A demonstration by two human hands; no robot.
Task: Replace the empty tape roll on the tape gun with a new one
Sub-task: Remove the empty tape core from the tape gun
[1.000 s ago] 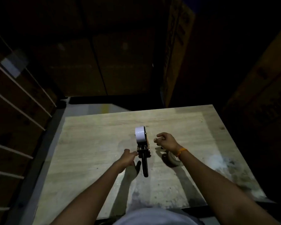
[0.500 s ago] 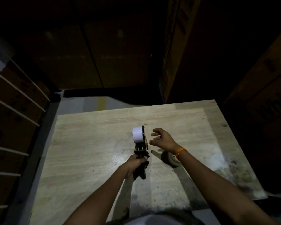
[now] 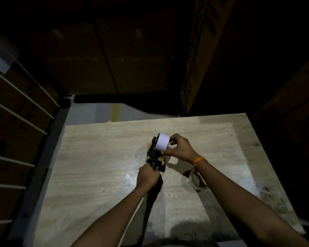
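A black and yellow tape gun (image 3: 154, 156) is held tilted just above the middle of the wooden table (image 3: 100, 157). A white roll (image 3: 161, 141) sits on the tape gun's spindle at its far end. My left hand (image 3: 147, 175) is wrapped around the gun's handle. My right hand (image 3: 179, 147) grips the white roll from the right side, thumb and fingers pinching its edge. A second, translucent tape roll (image 3: 196, 181) lies on the table under my right forearm, partly hidden by it.
Stacked cardboard boxes (image 3: 194, 56) stand in the dark behind and to the right of the table. Strapped cartons (image 3: 16, 111) line the left side. A strip of grey floor (image 3: 100, 111) shows beyond the table's far edge.
My left hand closed on the handle and lifted and tilted the tape gun. My right hand moved in from beside the gun and took hold of the white roll.
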